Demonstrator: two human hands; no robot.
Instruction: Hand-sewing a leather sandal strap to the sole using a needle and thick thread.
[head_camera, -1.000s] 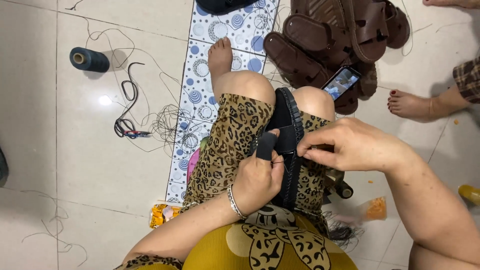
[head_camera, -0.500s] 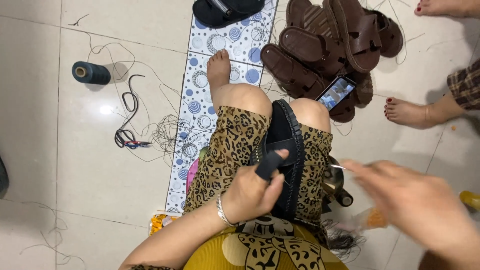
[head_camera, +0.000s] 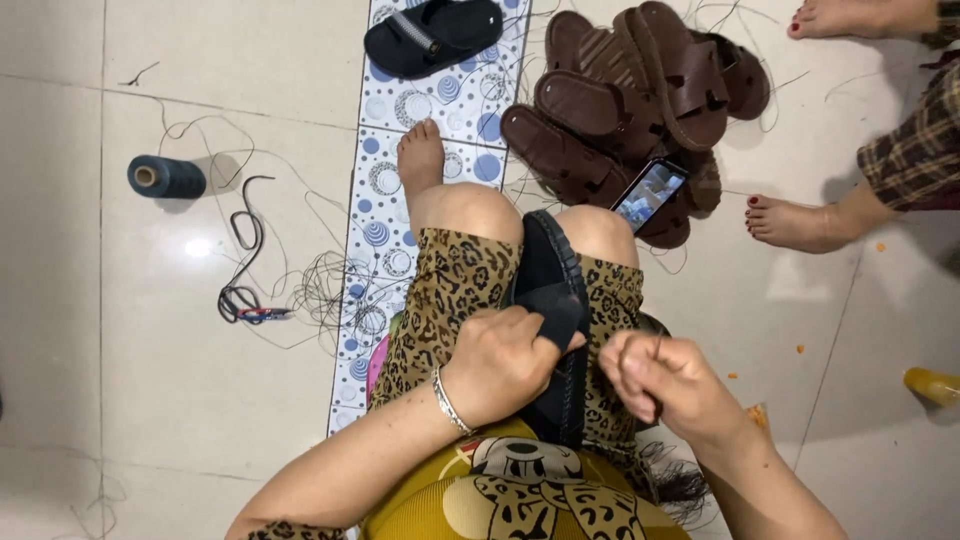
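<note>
A black sandal (head_camera: 553, 262) stands on edge between my knees, over leopard-print shorts. My left hand (head_camera: 498, 366), with a silver bangle at the wrist, grips the sandal's strap and presses it against the sole. My right hand (head_camera: 660, 380) hovers just right of the sandal. Its fingers are curled and pinched on a thin dark thread (head_camera: 656, 352). Whether a needle is in the pinch cannot be seen.
A pile of brown sandals (head_camera: 640, 90) with a lit phone (head_camera: 648, 195) on it lies ahead, and another black sandal (head_camera: 435, 35) rests on the dotted mat (head_camera: 385, 200). A thread spool (head_camera: 165, 177) and tangled thread (head_camera: 250, 300) lie left. Another person's feet (head_camera: 795, 222) are right.
My right hand swung out to the right from the strap, then came back close to the sandal. My left hand kept its grip on the strap.
</note>
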